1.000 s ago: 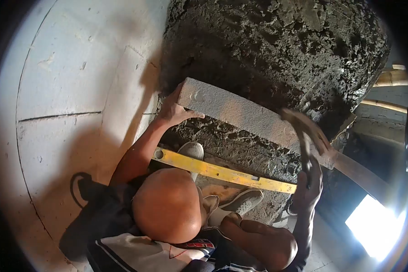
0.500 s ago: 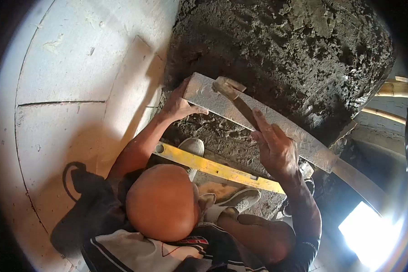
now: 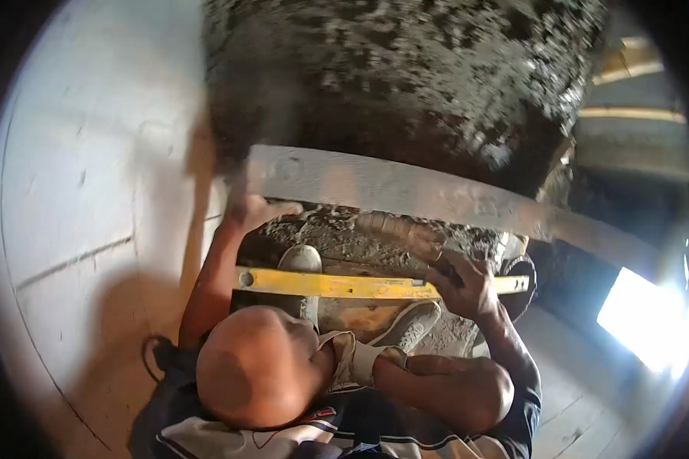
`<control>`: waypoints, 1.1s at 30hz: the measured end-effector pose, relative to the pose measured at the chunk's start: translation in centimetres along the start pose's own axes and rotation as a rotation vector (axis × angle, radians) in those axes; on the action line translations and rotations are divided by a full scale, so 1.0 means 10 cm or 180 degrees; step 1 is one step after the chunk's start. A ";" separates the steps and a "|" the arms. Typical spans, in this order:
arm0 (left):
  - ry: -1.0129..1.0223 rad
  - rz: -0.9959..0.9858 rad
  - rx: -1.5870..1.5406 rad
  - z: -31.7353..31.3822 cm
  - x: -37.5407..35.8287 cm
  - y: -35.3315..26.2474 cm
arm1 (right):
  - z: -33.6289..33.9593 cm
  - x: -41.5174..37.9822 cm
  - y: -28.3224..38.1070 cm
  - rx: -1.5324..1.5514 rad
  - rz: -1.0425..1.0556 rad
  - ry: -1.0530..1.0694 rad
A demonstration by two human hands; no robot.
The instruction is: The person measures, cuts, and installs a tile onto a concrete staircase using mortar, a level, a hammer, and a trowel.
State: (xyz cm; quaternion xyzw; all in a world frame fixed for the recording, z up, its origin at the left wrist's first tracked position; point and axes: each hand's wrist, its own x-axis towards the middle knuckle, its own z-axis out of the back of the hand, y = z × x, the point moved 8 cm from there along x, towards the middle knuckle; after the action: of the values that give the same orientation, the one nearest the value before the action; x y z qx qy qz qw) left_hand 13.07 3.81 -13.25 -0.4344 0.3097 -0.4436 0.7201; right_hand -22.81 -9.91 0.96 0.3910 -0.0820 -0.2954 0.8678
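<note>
Apparently at steadying step, clasped L end of board [image 3: 406,185] w/ L hand [image 3: 246,212] across rough dark surface [image 3: 406,76], held blurry tool [image 3: 394,228] in R hand [image 3: 468,286] nr board, prob. needed firm L grip next.

- And right here, a red marking [image 3: 319,414] shows on the shirt [image 3: 360,421], too small and blurred to make out.
- No words or numbers can be read.

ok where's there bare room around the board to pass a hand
Looks bare: the rough dark surface between the board and pale panels; the pale floor beside the right forearm. Crowded: from board to yellow level, with left hand, blurred tool, right hand and shoes.
</note>
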 end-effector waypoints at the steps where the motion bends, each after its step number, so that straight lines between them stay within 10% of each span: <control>1: -0.0039 -0.0301 0.0438 0.05 -0.02 0.01 | -0.06 -0.18 -0.18 -0.0063 -0.0289 0.0293; 4: -0.0530 -0.0164 -0.0822 0.19 -0.11 -0.64 | -0.31 -0.83 -0.68 -0.0081 -0.0748 0.0628; 10: -0.0267 -0.1527 0.1687 0.14 0.16 -1.95 | -0.65 -1.87 -0.91 0.0362 -0.2242 0.0686; 12: 0.0596 -0.1656 0.2587 -0.31 0.30 -2.10 | -0.47 -1.85 -0.84 0.0490 -0.1852 -0.0086; 20: 0.0499 -0.1301 0.2986 -0.84 0.40 -1.83 | 0.72 -0.66 -0.04 -0.0549 0.0676 -0.1260; 33: 0.0610 -0.1304 0.2641 -0.82 0.40 -1.73 | 0.35 0.13 0.10 -0.1177 0.0275 -0.0343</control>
State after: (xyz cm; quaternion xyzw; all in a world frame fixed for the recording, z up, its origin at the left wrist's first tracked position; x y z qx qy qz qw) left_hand 1.53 -6.69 -1.45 -0.1192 0.0793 -0.7010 0.6987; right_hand -22.56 -12.32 3.94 0.2047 -0.0894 -0.2884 0.9311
